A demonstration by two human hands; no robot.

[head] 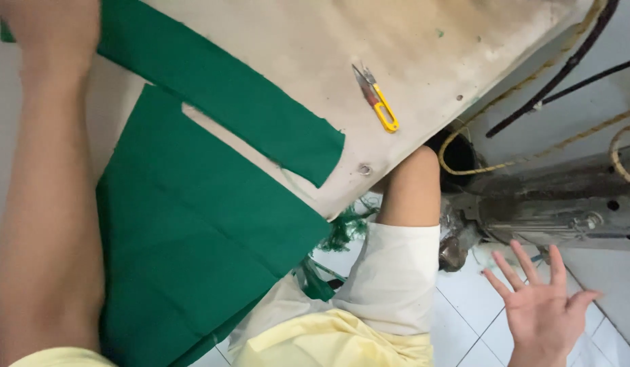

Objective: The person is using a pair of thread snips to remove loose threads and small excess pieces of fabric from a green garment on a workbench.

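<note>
The left hand's (pixel 50 27) grip is cut off at the frame edge, so its state cannot be told; it is laid on the green cloth (pixel 192 224). The right hand (pixel 542 306) is spread open, empty, well apart from the cloth. Yellow snips (pixel 377 100) are seen on the tabletop (pixel 423 41) beyond the cloth.

green cloth (pixel 192 224), yellow snips (pixel 377 100), open right hand (pixel 542 312)
</note>
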